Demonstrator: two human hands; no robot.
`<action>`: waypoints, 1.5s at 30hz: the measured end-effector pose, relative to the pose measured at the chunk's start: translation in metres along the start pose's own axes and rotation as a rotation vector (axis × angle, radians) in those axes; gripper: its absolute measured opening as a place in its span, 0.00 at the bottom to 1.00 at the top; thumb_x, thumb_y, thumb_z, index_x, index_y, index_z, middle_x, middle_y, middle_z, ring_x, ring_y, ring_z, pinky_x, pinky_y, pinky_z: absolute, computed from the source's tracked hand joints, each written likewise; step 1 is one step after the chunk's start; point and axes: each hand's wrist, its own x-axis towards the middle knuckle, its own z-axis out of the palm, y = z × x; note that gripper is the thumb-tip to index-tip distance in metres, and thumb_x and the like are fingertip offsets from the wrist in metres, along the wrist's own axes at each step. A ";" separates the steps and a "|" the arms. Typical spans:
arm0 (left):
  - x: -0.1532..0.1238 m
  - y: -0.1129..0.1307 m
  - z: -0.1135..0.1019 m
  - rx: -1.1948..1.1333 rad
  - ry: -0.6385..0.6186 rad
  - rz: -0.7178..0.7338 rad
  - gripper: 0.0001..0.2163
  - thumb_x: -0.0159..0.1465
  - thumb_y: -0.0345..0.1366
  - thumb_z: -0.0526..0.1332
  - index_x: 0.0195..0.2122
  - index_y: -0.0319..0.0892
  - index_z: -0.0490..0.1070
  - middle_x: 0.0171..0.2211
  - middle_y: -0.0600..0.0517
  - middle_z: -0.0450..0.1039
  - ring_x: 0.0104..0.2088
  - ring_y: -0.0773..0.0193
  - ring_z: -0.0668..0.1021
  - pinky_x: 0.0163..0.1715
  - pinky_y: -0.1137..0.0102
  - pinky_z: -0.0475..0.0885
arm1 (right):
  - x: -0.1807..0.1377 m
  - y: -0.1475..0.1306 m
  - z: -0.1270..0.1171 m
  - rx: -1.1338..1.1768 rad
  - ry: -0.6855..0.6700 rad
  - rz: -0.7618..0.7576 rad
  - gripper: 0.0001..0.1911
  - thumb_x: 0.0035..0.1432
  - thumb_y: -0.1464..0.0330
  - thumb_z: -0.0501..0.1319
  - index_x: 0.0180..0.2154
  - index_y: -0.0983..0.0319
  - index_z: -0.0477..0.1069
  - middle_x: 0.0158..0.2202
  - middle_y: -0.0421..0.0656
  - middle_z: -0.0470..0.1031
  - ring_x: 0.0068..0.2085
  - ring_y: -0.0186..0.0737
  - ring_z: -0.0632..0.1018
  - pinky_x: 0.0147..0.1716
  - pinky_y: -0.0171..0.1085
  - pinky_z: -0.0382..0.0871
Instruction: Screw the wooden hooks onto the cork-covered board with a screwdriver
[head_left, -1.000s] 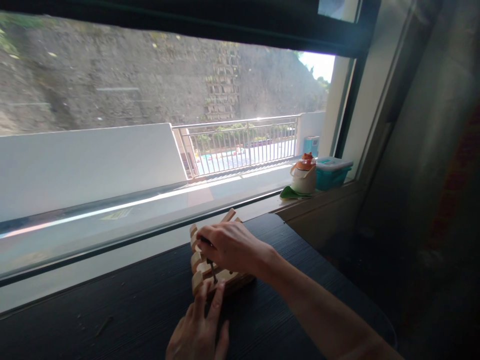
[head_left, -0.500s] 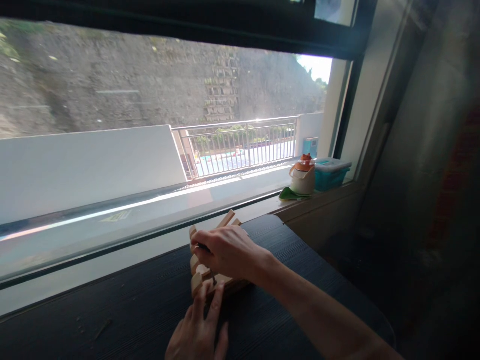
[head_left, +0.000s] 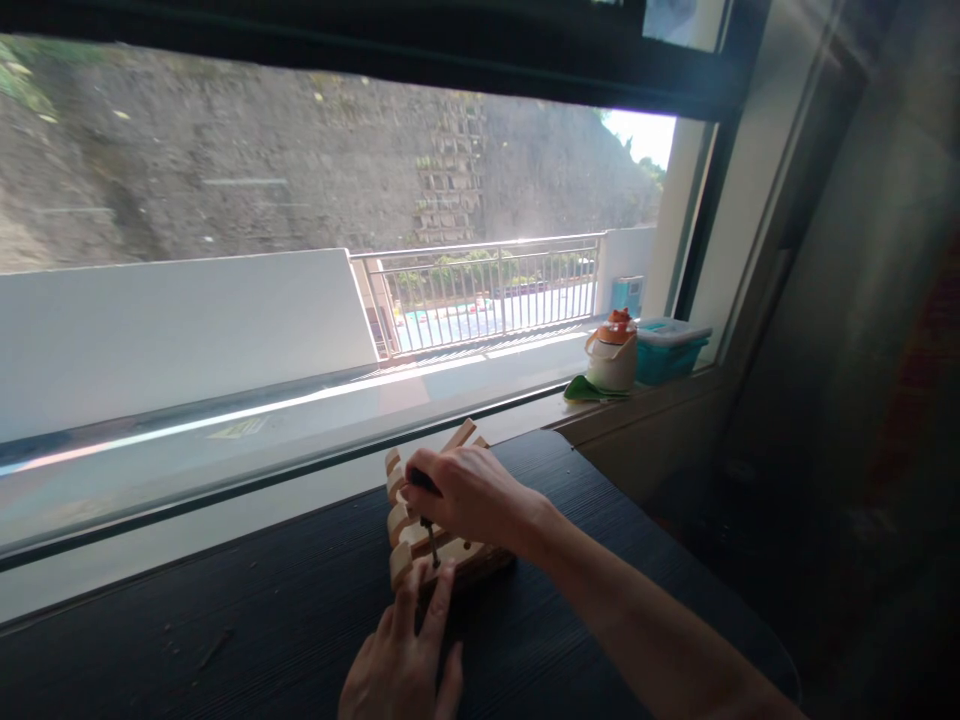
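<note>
My right hand [head_left: 469,495] is closed round the black handle of a screwdriver [head_left: 433,545], whose metal shaft points down at the light wooden piece. This wooden piece [head_left: 451,550] has rounded blocks along its left side, slats rising at the back and a dark round hole. Part of it is hidden behind my right hand. My left hand [head_left: 401,650] lies at the near edge, its index and middle fingers stretched out and apart. Those fingertips touch the wood on either side of the screwdriver tip. Whether a screw sits under the tip is too small to tell.
A dark table [head_left: 285,600] bears the work, with small debris at left. On the windowsill to the right stand a white bottle [head_left: 611,365] with an orange top, a teal lidded box [head_left: 670,355] and a green item [head_left: 585,390]. The window runs along the table's far side.
My right hand has tilted and shifted slightly right on the screwdriver, and more of the shaft and the wood's hole now show. My left hand stays at the wood's edge.
</note>
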 end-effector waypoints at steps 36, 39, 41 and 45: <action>-0.005 0.002 -0.002 0.048 -0.027 0.049 0.24 0.59 0.33 0.53 0.58 0.40 0.57 0.56 0.40 0.64 0.48 0.58 0.75 0.36 0.71 0.75 | -0.006 -0.007 -0.012 0.040 -0.014 -0.160 0.11 0.61 0.65 0.52 0.41 0.61 0.70 0.37 0.43 0.75 0.36 0.38 0.74 0.31 0.34 0.56; -0.003 0.002 -0.002 0.060 -0.016 0.037 0.24 0.59 0.33 0.53 0.58 0.39 0.57 0.56 0.39 0.64 0.47 0.59 0.76 0.34 0.71 0.75 | -0.005 -0.008 -0.011 0.029 -0.019 -0.149 0.11 0.62 0.64 0.52 0.40 0.61 0.69 0.36 0.43 0.75 0.35 0.38 0.74 0.28 0.34 0.55; -0.002 0.002 -0.001 0.068 -0.003 0.017 0.24 0.59 0.33 0.53 0.58 0.38 0.58 0.55 0.39 0.65 0.45 0.58 0.76 0.33 0.70 0.75 | -0.004 -0.008 -0.008 0.032 -0.024 -0.135 0.10 0.62 0.63 0.53 0.38 0.62 0.68 0.35 0.43 0.75 0.36 0.38 0.74 0.28 0.34 0.55; 0.001 0.000 -0.002 0.061 0.024 0.001 0.23 0.59 0.34 0.53 0.57 0.38 0.59 0.54 0.40 0.67 0.44 0.59 0.77 0.34 0.70 0.75 | -0.002 -0.007 -0.001 0.060 -0.014 -0.126 0.10 0.62 0.63 0.52 0.38 0.62 0.67 0.34 0.44 0.76 0.36 0.39 0.75 0.30 0.34 0.56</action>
